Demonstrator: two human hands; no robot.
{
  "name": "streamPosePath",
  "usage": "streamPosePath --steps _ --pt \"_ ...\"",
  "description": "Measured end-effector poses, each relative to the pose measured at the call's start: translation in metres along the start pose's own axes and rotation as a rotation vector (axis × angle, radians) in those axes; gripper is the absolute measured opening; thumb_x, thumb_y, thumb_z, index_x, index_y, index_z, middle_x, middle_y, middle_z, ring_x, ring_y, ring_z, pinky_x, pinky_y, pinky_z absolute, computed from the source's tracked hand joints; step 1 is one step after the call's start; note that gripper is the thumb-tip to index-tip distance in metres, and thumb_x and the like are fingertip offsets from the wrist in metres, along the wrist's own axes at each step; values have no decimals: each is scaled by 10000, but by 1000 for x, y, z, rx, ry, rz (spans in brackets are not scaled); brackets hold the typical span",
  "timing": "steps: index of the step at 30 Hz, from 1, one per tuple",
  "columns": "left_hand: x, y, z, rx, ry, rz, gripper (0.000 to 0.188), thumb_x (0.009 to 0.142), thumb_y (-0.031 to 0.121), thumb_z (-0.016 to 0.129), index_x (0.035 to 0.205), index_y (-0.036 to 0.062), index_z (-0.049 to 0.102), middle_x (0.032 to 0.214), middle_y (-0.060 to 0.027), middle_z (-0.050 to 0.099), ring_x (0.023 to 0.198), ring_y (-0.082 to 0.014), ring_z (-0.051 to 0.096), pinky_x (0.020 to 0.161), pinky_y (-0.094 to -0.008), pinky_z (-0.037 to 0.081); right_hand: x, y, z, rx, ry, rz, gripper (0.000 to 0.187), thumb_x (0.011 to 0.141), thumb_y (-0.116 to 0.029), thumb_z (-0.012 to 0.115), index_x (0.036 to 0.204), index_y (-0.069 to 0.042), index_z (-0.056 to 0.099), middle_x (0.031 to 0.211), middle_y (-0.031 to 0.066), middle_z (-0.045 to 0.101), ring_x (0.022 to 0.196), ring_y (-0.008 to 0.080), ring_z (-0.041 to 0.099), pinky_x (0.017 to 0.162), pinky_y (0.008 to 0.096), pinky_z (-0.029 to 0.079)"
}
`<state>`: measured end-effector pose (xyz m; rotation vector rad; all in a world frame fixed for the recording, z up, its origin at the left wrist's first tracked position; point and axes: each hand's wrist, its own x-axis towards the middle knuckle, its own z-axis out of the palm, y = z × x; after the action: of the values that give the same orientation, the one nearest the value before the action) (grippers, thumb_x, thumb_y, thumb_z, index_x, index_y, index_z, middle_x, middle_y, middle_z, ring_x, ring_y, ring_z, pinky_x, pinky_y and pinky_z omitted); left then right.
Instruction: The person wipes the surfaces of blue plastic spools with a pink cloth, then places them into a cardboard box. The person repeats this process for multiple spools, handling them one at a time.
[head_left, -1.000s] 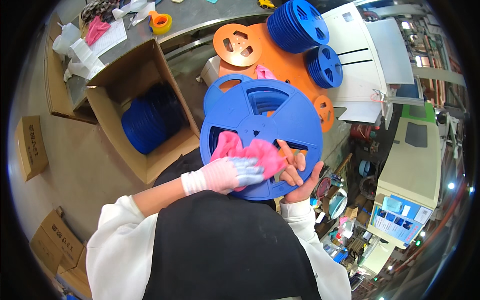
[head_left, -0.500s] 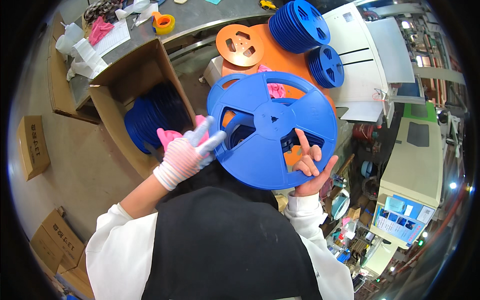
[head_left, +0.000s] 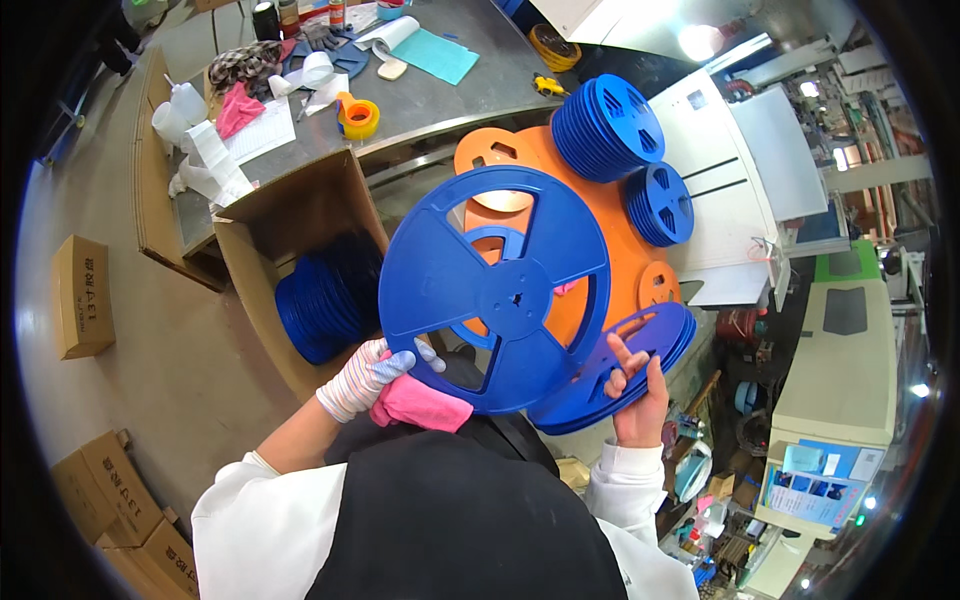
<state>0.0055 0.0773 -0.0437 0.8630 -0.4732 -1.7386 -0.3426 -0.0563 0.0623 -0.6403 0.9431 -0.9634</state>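
My left hand (head_left: 362,382), in a striped glove, grips the lower left rim of a blue plastic reel (head_left: 430,280), which faces me with its cut-out windows and centre hole showing. A pink cloth (head_left: 428,404) is bunched under that hand, against the reel's lower edge. Bare, my right hand (head_left: 637,402) holds several stacked blue reels (head_left: 655,335) tilted at the right, its fingers at an opening and the thumb near the rim. The front reel partly covers this stack.
An open cardboard box (head_left: 300,195) at the left holds blue reels (head_left: 325,310). Behind my hands, an orange surface (head_left: 600,215) bears two blue reel stacks (head_left: 608,128) and orange discs. Yellow tape (head_left: 358,120) lies on the grey table (head_left: 420,110). A closed carton (head_left: 82,297) stands far left.
One blue reel has come away from the others to the left, now in my left hand with the pink cloth. My right hand has tilted the remaining reels lower right. The view has shifted.
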Motion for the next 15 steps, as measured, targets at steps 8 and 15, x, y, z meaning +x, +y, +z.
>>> streamPosePath --steps 8,15 --pt "0 -20 -17 -328 105 -54 432 831 369 787 1081 48 642 1051 -142 680 1015 -265 658 947 -399 528 5 30 -52 -245 104 49 326 1015 -379 549 923 -67 571 1232 209 618 720 155 610 668 304 510" --pt "12 -35 -22 -390 139 -77 412 859 330 759 1116 35 629 1084 -156 674 1058 -272 649 971 -417 516 33 59 -97 -570 295 203 246 923 -191 685 1033 -11 559 951 145 698 663 179 656 605 291 530"
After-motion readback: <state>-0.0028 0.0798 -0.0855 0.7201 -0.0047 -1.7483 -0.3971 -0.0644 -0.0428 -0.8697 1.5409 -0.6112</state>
